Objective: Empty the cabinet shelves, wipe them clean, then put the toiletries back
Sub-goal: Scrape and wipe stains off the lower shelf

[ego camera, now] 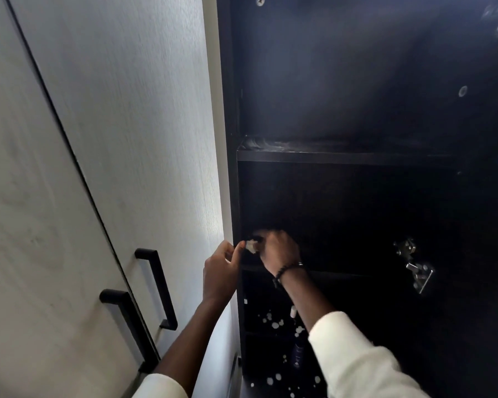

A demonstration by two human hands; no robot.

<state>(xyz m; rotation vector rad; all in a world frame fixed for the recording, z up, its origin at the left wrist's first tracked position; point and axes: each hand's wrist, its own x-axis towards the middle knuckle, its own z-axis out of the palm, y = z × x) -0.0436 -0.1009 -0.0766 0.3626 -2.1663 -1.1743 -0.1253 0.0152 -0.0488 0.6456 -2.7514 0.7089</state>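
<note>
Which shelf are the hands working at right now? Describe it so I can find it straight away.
Start at the open dark cabinet right of the pale doors. Pass its upper shelf, streaked with dust, to the next shelf below, level with the metal hinge. Only there do the left hand and right hand meet.

Pale wardrobe doors [69, 168] — black handles [157, 285].

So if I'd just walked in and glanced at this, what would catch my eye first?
Probably the two hands meeting at the left edge of the dark cabinet: the right hand reaches onto a middle shelf, curled over a small pale object, while the left hand comes in beside it. Next, the light closed doors on the left with their black handles, and the pale spots low in the cabinet.
</note>
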